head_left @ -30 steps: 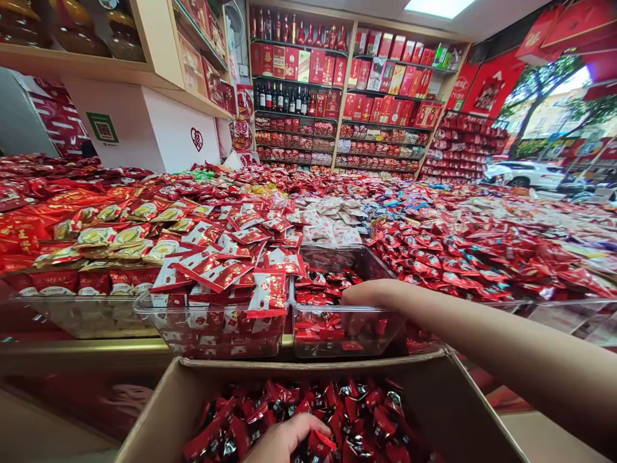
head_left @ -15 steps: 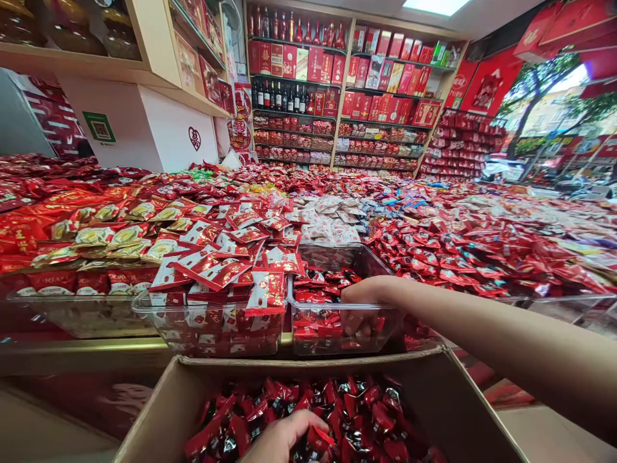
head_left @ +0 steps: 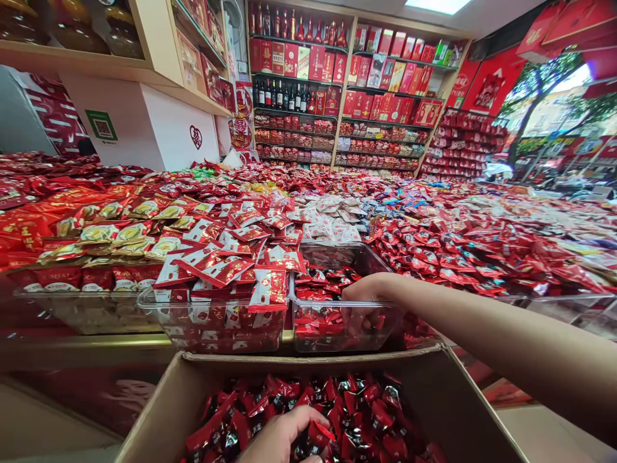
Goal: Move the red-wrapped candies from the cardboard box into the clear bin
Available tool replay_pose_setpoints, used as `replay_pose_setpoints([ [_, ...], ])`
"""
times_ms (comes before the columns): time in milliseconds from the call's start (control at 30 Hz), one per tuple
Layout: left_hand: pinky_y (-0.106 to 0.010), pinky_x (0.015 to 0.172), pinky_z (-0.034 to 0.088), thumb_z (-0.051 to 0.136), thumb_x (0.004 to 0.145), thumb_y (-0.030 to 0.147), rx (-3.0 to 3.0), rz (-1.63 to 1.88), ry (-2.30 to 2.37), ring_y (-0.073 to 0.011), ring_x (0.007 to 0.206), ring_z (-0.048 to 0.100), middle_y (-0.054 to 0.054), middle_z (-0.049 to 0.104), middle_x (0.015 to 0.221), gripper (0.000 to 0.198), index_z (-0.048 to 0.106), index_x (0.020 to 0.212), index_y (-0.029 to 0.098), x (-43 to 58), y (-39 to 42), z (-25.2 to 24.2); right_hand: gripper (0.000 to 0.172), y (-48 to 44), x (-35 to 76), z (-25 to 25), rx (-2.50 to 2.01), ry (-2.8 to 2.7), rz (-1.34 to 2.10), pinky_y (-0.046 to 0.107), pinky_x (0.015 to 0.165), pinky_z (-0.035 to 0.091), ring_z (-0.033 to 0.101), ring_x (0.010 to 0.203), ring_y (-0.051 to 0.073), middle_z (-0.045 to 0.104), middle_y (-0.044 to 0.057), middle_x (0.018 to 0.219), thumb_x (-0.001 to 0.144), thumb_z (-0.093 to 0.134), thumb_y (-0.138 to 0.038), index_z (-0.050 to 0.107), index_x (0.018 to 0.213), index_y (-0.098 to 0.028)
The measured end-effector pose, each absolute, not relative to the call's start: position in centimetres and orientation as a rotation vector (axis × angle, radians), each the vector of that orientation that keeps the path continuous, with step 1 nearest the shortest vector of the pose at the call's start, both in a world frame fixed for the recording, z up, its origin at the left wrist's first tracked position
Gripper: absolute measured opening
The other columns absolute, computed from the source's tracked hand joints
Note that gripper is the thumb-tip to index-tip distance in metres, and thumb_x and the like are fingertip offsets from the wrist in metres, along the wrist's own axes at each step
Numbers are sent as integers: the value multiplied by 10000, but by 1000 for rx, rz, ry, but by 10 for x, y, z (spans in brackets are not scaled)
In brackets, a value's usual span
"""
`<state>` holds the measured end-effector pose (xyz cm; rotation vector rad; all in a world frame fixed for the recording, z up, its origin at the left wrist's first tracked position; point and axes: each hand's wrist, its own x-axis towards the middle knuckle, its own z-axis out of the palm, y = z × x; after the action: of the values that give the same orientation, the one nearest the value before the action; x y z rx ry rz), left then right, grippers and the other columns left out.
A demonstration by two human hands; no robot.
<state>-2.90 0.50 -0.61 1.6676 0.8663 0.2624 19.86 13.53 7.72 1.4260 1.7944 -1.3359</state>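
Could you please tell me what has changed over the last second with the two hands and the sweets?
The left hand has curled its fingers tighter around wrapped candies in the cardboard box, gathering a handful. The right hand stays dipped in the clear bin, barely shifting. Box, bin and the display piles are unchanged.

The counter (head_left: 72,347) carries clear plastic bins (head_left: 216,334) side by side — sweets (head_left: 457,244) heaped beyond (mostly red).

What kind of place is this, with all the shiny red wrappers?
Most likely a sweet shop: wrapped sweets heaped across a big counter, wall shelves of red gift boxes and bottles, and a cardboard box full of more.
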Motion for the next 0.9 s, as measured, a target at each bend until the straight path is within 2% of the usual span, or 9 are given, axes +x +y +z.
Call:
replay_pose_setpoints([
  [200, -206, 642, 358, 484, 643, 169, 1706, 289, 828, -140, 728, 486, 12, 561, 829, 300, 500, 940, 204, -30, 6, -6, 341, 141, 204, 76, 1476, 1831, -1377, 187, 422, 395, 484, 475, 77, 543, -15, 556, 477, 649, -359, 609, 739, -145],
  [367, -240, 732, 346, 444, 633, 107, 1604, 413, 850, -152, 852, 474, -9, 523, 944, 476, 385, 1086, 240, -29, 6, -8, 336, 130, 206, 93, 1529, 1893, -1265, 176, 361, 344, 443, 405, 66, 541, -12, 525, 498, 627, -372, 622, 745, -145],
  [467, -226, 606, 364, 418, 669, 142, 1424, 380, 832, -128, 693, 506, 21, 499, 740, 403, 364, 1056, 238, -28, 6, -6, 313, 119, 212, 111, 1628, 1979, -1203, 176, 329, 314, 407, 367, 59, 525, -19, 506, 529, 603, -360, 624, 767, -157],
  [533, -202, 535, 343, 450, 668, 175, 1367, 356, 821, -99, 581, 473, 48, 450, 652, 314, 390, 972, 225, -29, 6, -1, 281, 110, 218, 124, 1672, 2101, -1223, 168, 322, 296, 397, 372, 56, 517, -20, 510, 567, 577, -340, 621, 776, -157],
  [633, -193, 585, 332, 530, 660, 263, 1509, 409, 784, -86, 619, 418, 45, 447, 694, 189, 457, 820, 197, -33, 8, 4, 242, 91, 228, 148, 1712, 2388, -1257, 163, 390, 331, 426, 452, 58, 536, -6, 564, 619, 549, -312, 616, 774, -139],
  [800, -190, 587, 321, 543, 667, 374, 1590, 389, 762, -86, 627, 407, 32, 485, 652, 223, 508, 687, 155, -33, 10, 7, 245, 36, 238, 182, 1767, 2683, -1149, 177, 486, 374, 476, 547, 78, 570, 13, 645, 682, 511, -330, 606, 814, -147],
  [900, -189, 531, 327, 536, 651, 443, 1463, 415, 676, -72, 568, 422, -7, 543, 723, 317, 516, 778, 154, -26, 5, 14, 183, 2, 226, 181, 1646, 2814, -1155, 182, 539, 396, 512, 616, 95, 585, 27, 710, 698, 507, -275, 608, 796, -158],
])
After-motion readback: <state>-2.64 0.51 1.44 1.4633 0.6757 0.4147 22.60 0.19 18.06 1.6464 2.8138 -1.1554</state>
